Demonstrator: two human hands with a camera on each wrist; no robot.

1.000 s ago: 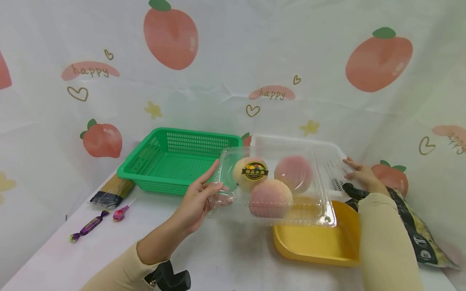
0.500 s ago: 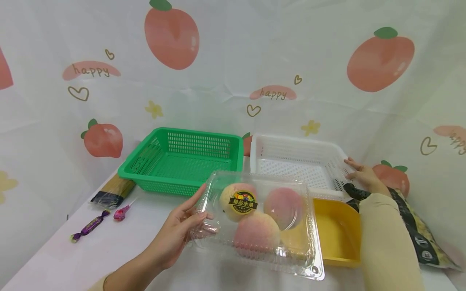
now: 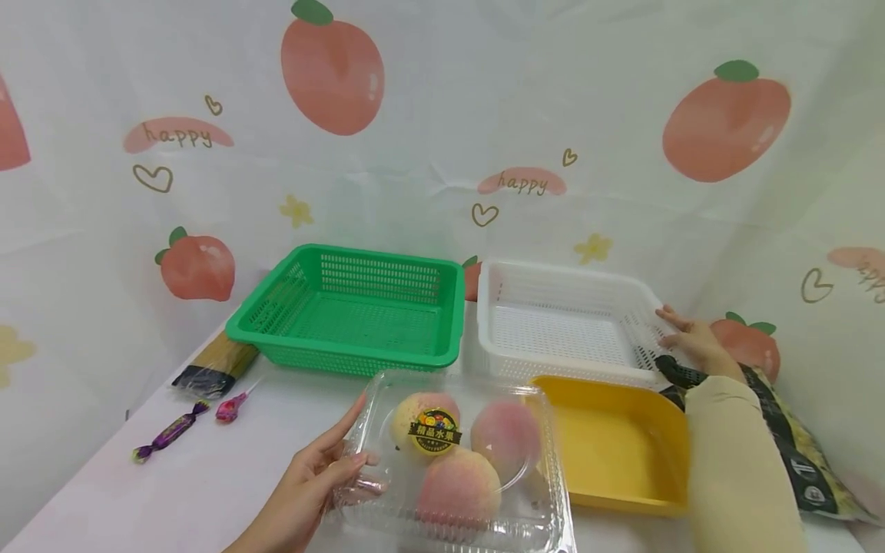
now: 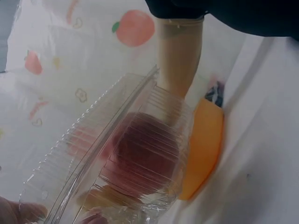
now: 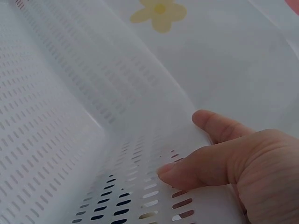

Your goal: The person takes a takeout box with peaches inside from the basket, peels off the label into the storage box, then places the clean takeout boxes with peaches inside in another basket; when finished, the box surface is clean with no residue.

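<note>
My left hand (image 3: pixel 300 488) grips the left side of a clear plastic clamshell box (image 3: pixel 532 491), thumb on the lid. Three pink-and-cream peaches (image 3: pixel 459 488) lie inside it, and a black-and-gold label (image 3: pixel 434 432) sits on the lid. In the left wrist view the box (image 4: pixel 140 98) is seen from its side, with its ribbed wall and the peaches dim behind it. My right hand (image 3: pixel 701 342) holds the right wall of a white perforated basket (image 3: pixel 570 365). From the right wrist view, the thumb (image 5: pixel 187 170) presses the wall's inner face while a finger reaches over the rim.
A green basket (image 3: pixel 346 357) stands left of the white one. The yellow tray (image 3: pixel 615 503) lies in front of the white basket, partly behind the box. Bundled sticks (image 3: pixel 217 361), a lollipop (image 3: pixel 230 407) and a purple wrapped candy (image 3: pixel 169 435) are at left; a black-and-yellow bag (image 3: pixel 795 453) at right.
The box of peaches in my left hand has come down toward me and a little left, away from the front of the white basket. My right hand stays on the basket's wall.
</note>
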